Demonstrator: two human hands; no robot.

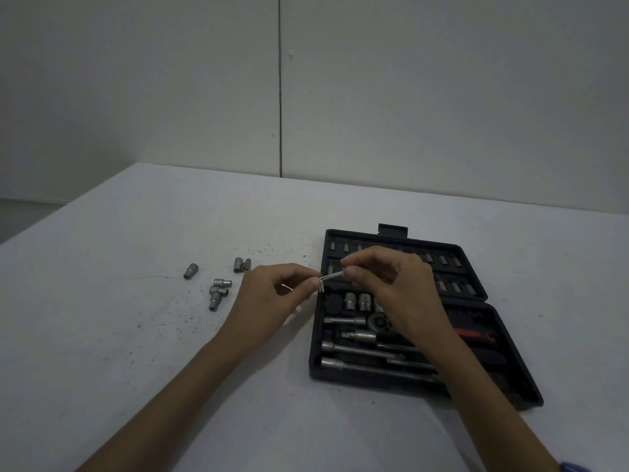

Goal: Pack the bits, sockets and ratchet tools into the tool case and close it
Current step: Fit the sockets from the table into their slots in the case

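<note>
Both hands (340, 287) pinch hex keys (332, 276) above open tool case (476, 335).

Loose sockets (221, 284) lie left of the open tool case (401, 318), apparently part-filled.

Black tool case (503, 338), lying open beneath the right hand (391, 287), holds bits, 2 sockets and extension bars. Small bent hex key (332, 276) pinched between both hands. 6 loose sockets (218, 291) lie beyond the left hand (272, 298).

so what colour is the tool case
Black, with a red strip inside near its right end; the tool case shows best in the head view.
</note>
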